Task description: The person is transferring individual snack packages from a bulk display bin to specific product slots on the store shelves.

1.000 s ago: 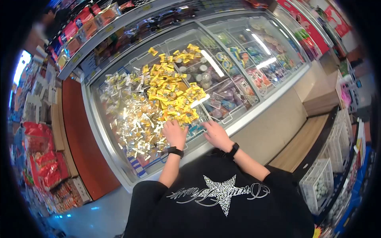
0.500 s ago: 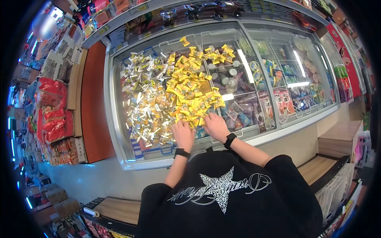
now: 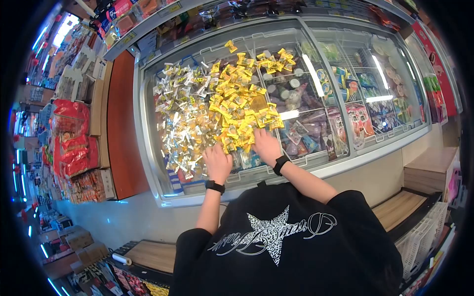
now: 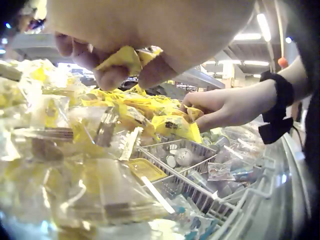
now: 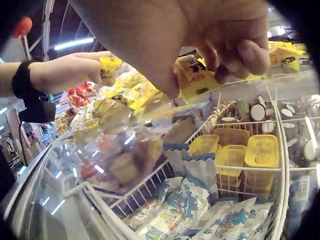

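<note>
Yellow-wrapped snack packets (image 3: 234, 98) lie heaped on the clear glass top (image 3: 296, 123) of a chest freezer (image 3: 143, 128), toward its left half, as a shopper-side view shows two bare hands at the heap's near edge. The left hand (image 3: 217, 162) pinches a yellow packet between thumb and curled fingers, its grip narrow; the right hand (image 3: 266, 146), just beside it and nearer the freezer's right end, likewise pinches a yellow packet in a narrow grip. Clear-wrapped packets (image 3: 182, 123) spread across the glass at the freezer's left end, touching the yellow heap. White strips of reflected light (image 3: 313, 74) streak the freezer's surface, and beneath it white wire baskets (image 5: 282, 165) hold yellow tubs (image 5: 262, 150) and blue-and-white packages (image 5: 175, 207). The person, in a black shirt (image 3: 237, 276) printed with a star and script and with a black band (image 3: 215, 186) on each wrist, faces the freezer's front. Left of the freezer stand a reddish-brown panel (image 3: 121, 128) and, beyond it, stacked red bags (image 3: 71, 135); a stocked shelf (image 3: 170, 15) runs along its back; wood-topped ledges (image 3: 400, 209) sit below its front side. Tube lights (image 4: 263, 27) shine overhead.
</note>
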Motion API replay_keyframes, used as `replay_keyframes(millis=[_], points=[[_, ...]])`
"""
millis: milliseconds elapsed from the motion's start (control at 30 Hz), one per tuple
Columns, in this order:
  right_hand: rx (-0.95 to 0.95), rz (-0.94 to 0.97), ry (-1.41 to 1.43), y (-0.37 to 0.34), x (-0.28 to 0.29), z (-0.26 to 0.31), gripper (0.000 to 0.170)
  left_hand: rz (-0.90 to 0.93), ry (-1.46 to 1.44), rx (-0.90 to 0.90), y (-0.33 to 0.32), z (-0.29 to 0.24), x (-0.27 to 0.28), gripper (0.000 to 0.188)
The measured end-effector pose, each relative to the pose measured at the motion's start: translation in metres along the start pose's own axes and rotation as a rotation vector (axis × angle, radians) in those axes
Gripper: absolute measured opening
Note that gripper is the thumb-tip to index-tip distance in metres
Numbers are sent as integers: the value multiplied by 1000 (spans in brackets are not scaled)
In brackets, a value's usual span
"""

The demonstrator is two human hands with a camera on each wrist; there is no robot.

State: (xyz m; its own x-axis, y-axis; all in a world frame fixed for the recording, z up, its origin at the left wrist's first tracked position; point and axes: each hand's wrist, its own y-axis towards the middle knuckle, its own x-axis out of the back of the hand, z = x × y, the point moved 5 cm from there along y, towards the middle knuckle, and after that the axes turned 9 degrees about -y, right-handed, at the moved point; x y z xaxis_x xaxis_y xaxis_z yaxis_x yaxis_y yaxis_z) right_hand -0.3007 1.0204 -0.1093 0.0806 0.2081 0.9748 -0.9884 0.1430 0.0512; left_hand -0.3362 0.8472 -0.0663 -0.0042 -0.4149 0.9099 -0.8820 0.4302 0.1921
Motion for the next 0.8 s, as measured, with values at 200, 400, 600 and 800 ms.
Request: replay_keyframes(millis=[200, 400, 600, 800], points=[[60, -39, -121, 3, 6, 0, 48, 155, 101, -140, 9, -9, -3, 43], [89, -34, -166, 2, 19, -2, 43, 95, 225, -165, 9, -2, -15, 36], [97, -73, -191, 3, 4, -2, 29, 142, 251, -140, 9, 3, -25, 39], [66, -30, -1, -1, -3, -14, 29, 54, 59, -132, 7, -4, -6, 39]])
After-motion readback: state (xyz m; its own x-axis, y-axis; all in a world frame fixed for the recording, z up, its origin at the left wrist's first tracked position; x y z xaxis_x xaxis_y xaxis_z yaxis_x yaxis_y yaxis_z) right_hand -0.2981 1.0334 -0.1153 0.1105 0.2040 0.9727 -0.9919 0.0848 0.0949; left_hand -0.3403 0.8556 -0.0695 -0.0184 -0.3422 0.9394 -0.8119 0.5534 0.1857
